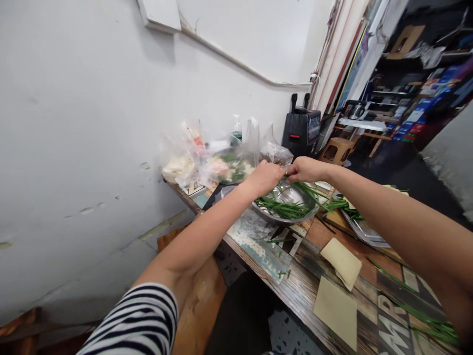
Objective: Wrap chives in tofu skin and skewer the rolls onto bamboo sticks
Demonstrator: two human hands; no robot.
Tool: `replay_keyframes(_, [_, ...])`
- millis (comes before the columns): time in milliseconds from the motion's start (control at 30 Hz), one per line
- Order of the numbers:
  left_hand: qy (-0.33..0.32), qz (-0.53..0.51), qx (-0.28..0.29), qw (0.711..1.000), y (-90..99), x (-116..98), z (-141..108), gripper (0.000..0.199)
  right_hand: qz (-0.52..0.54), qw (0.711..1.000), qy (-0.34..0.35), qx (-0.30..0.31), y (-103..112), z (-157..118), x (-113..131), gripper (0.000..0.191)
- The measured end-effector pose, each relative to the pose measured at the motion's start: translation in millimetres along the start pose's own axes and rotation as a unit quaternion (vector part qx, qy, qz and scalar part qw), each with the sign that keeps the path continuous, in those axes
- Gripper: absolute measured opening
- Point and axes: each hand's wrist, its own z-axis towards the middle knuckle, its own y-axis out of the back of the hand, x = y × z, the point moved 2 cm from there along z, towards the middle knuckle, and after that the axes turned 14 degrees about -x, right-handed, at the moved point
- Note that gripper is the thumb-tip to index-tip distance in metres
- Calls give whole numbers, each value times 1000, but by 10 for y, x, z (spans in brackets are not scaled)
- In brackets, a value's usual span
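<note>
Both hands meet above the far side of a round metal bowl [271, 217] on the patterned table. Long green stalks [286, 209] lie in the bowl over clear plastic. My left hand [269, 175] has its fingers closed at the bowl's far edge, and what they hold is hidden. Beside it, my right hand [303, 170] pinches green stalks that trail down to the right. Right of the bowl, a metal tray [365, 236] holds more greens. Square pale sheets [338, 308] lie nearer on the table.
Plastic bags [181, 165] of food stand against the wall, left of a black speaker-like box [301, 130]. More stalks [436, 325] lie at the table's right. A wooden stool [201, 301] is below the near edge, and a brown stool [334, 149] stands beyond.
</note>
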Motion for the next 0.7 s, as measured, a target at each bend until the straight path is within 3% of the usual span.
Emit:
replay_keyframes(133, [34,-27,0,999,-91,-10,-8,26,-50,997,-49,29,0,-14,18,21])
replay_keyframes(267, [34,-44,19,998,-190,11,-31,26,-188,982,21,1,6,-10,92,14])
replay_keyframes(333, [41,-65,15,997,-204,44,-48,27,-179,983,23,-12,18,-20,98,13])
replay_keyframes(433, [55,-104,-13,993,-200,90,-90,29,-42,998,-54,-16,32,-70,52,19])
replay_keyframes(500, [69,-132,-42,988,-206,100,-122,28,117,983,-140,-22,22,-116,15,29])
replay_keyframes(600, [102,-153,-96,978,-232,72,-149,28,333,908,-251,-46,-16,-169,8,30])
replay_keyframes(700, [142,-137,-137,971,-253,0,-129,28,454,834,-304,-75,-49,-176,72,25])
